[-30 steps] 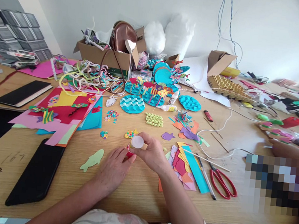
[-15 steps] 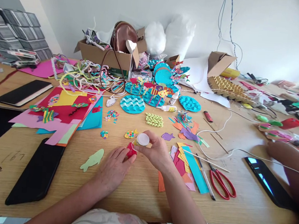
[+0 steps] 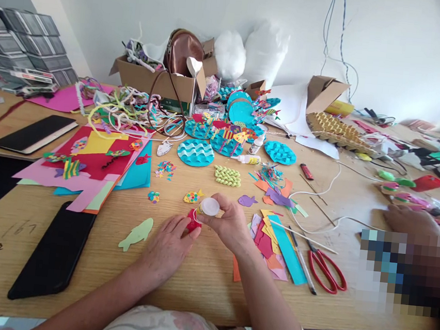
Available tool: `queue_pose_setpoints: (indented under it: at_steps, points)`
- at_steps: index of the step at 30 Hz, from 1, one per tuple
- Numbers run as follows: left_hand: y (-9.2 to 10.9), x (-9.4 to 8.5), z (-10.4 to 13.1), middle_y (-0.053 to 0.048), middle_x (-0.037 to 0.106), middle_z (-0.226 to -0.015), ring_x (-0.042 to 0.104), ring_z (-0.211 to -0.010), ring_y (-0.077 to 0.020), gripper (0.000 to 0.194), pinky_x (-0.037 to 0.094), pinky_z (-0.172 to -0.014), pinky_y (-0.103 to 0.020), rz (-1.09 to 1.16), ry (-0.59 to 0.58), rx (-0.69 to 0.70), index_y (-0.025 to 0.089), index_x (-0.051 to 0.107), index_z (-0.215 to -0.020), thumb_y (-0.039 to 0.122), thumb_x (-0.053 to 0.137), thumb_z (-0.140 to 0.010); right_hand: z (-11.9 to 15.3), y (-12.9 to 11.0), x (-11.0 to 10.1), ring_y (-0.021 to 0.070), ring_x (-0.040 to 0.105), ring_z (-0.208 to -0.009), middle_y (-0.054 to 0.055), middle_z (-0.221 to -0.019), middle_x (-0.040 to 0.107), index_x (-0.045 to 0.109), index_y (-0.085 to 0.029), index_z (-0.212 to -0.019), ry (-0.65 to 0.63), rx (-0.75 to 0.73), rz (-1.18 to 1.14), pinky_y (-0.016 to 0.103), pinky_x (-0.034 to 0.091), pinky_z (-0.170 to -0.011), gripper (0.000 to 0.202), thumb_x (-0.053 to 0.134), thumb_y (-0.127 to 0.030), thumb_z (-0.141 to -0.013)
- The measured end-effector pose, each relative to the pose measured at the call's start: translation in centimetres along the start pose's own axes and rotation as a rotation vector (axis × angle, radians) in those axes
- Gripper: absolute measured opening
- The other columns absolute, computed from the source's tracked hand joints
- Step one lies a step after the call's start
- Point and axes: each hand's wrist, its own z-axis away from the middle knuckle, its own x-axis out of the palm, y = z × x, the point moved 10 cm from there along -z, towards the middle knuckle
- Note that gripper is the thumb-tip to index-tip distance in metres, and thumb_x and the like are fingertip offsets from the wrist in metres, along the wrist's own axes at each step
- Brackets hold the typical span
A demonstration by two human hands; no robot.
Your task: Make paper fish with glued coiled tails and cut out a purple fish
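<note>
At the right hand (image 3: 230, 223): clamped by thumb and fingers on a white-ended container (image 3: 210, 206), seemingly tipped to aim at the red piece (image 3: 194, 221).
Left hand (image 3: 169, 243): against the red piece's near side, likely for steadiness; pinched or merely pressed, impossible to tell.
Spotted fish (image 3: 192, 197): flat just beyond, perhaps as a pattern.
Green fish (image 3: 136, 233): flat beside the left hand.
Paper scraps (image 3: 265, 242): heaped beside the right forearm, handy for picking.
Scissors (image 3: 326, 271): past the scraps, out of the way.
</note>
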Motion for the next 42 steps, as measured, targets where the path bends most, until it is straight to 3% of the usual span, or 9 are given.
queue_pose_setpoints:
  at_steps: [22, 42]
  points:
    - [0.0, -0.3, 0.1, -0.011, 0.057, -0.107, 0.051, -0.104, -0.0247, 0.032, 0.046, -0.087, -0.044, 0.0, 0.058, -0.003, 0.02, 0.055, -0.109, 0.009, 0.051, -0.079, -0.3, -0.1, 0.5, 0.0117, 0.047, -0.056, -0.005, -0.056, 0.053, 0.051, -0.02, -0.058, 0.032, -0.038, 0.026, 0.022, 0.035, -0.053, 0.022, 0.065, -0.035, -0.064]
    - [0.1, -0.5, 0.0, -0.011, 0.057, -0.106, 0.052, -0.101, -0.0248, 0.031, 0.048, -0.085, -0.045, 0.001, 0.038, 0.014, 0.019, 0.054, -0.109, 0.009, 0.048, -0.081, -0.2, -0.3, 0.4, 0.0121, 0.048, -0.057, -0.004, -0.059, 0.052, 0.05, -0.02, -0.059, 0.041, -0.054, 0.029, 0.022, 0.035, -0.055, 0.018, 0.064, -0.031, -0.065]
